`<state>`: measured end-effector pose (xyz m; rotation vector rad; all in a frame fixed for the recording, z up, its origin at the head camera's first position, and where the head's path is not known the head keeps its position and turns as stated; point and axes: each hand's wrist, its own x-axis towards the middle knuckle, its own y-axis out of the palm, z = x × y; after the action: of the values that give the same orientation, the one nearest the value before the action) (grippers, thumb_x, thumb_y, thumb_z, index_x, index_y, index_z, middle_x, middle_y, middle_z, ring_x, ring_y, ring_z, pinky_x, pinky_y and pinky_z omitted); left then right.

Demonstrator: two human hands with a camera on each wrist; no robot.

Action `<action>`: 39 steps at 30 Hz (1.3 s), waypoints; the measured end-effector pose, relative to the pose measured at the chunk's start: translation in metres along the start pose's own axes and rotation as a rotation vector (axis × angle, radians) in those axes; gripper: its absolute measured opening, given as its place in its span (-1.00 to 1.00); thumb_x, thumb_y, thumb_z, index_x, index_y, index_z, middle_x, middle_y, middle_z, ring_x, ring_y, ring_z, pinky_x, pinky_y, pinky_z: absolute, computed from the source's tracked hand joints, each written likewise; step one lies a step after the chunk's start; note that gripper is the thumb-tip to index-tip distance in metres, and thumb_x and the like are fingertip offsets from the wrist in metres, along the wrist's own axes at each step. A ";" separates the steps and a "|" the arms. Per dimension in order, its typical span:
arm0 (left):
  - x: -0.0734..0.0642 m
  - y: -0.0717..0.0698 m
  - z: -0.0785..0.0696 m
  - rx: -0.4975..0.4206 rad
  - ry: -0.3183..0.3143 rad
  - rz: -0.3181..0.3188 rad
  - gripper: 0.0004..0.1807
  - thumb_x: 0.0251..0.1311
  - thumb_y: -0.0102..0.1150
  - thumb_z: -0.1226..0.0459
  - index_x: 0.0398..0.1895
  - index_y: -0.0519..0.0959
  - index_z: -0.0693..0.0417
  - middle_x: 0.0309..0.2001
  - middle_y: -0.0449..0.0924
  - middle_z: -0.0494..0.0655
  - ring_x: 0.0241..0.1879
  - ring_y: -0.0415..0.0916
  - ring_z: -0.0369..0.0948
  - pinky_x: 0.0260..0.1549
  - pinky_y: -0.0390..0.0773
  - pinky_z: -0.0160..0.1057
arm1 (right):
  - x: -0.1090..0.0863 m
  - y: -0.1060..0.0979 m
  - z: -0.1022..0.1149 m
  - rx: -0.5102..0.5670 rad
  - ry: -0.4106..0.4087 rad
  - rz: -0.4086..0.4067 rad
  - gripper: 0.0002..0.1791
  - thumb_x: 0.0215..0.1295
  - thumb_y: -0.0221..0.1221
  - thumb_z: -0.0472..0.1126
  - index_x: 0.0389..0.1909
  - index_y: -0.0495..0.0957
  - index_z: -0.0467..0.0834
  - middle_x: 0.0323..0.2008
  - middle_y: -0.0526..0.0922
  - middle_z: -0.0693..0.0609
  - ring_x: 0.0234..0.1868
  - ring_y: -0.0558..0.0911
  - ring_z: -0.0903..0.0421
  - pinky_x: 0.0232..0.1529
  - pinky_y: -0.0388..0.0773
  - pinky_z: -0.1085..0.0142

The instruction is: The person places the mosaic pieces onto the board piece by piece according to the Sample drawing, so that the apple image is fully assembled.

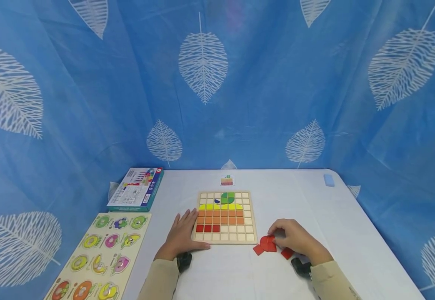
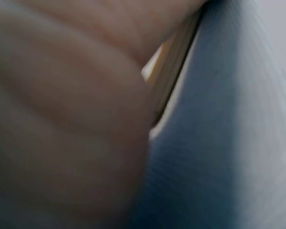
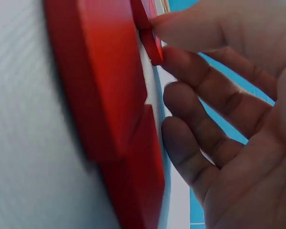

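A square wooden grid board [image 1: 236,238] lies on the table with rows of yellow, orange and dark red tiles, and green and blue pieces near its top. My left hand [image 1: 181,234] rests against the board's lower left corner, fingers along the left side and thumb along the bottom edge. Right of the board, my right hand [image 1: 296,236] pinches at a red piece [image 3: 150,45] with thumb and index finger. Other red tiles [image 1: 258,249] lie loosely beneath and beside it, some overlapping. In the left wrist view the palm hides most of the board.
A small picture card [image 1: 227,180] lies behind the board. At the left are a boxed game [image 1: 131,193] and a fruit puzzle board [image 1: 105,246]. A light blue block [image 1: 328,180] sits at the far right corner. Blue leaf-patterned cloth [image 1: 255,104] hangs around the table.
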<state>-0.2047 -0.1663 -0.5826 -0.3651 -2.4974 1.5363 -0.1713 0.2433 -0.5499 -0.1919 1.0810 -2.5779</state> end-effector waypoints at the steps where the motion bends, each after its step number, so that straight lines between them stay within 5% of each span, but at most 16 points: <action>1: 0.000 0.000 0.000 0.002 0.000 0.003 0.49 -0.32 0.50 -0.49 0.66 0.20 0.14 0.62 0.16 0.07 0.62 -0.06 0.08 0.54 -0.21 0.24 | 0.000 0.001 0.000 -0.002 0.000 -0.008 -0.70 0.18 0.42 -0.44 -0.22 0.74 0.04 -0.19 0.67 0.24 -0.13 0.59 0.11 0.07 0.63 0.02; 14: -0.001 0.000 0.000 0.004 0.013 -0.014 0.48 -0.32 0.50 -0.47 0.65 0.20 0.16 0.61 0.17 0.09 0.62 -0.05 0.09 0.54 -0.20 0.25 | 0.003 0.003 -0.002 -0.059 -0.026 -0.014 -0.67 0.17 0.44 -0.46 -0.21 0.74 0.05 -0.20 0.66 0.28 -0.14 0.59 0.14 0.12 0.64 -0.03; 25: 0.000 0.000 0.002 0.006 0.005 0.000 0.49 -0.32 0.50 -0.49 0.66 0.20 0.13 0.62 0.16 0.07 0.62 -0.06 0.08 0.54 -0.21 0.24 | 0.010 0.004 0.009 -0.073 -0.027 -0.073 -0.73 0.17 0.48 -0.39 -0.18 0.73 -0.02 -0.24 0.63 0.25 -0.25 0.58 0.19 -0.14 0.68 0.30; 31: 0.001 0.000 0.003 0.017 0.010 -0.008 0.49 -0.32 0.50 -0.49 0.66 0.20 0.13 0.62 0.16 0.06 0.62 -0.06 0.07 0.54 -0.22 0.23 | 0.025 0.013 0.026 -0.073 -0.116 -0.114 -0.77 0.17 0.51 -0.36 -0.21 0.74 -0.04 -0.26 0.64 0.25 -0.28 0.59 0.21 -0.16 0.68 0.32; 39: 0.001 0.002 0.002 0.010 0.003 -0.002 0.49 -0.32 0.52 -0.47 0.66 0.19 0.12 0.62 0.16 0.05 0.63 -0.07 0.06 0.54 -0.23 0.23 | 0.054 0.040 0.059 -0.072 -0.231 -0.052 -0.80 0.20 0.48 -0.39 -0.23 0.73 -0.07 -0.28 0.63 0.21 -0.28 0.59 0.22 -0.19 0.67 0.31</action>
<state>-0.2063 -0.1665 -0.5848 -0.3639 -2.4861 1.5455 -0.1966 0.1589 -0.5376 -0.5281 1.0944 -2.4873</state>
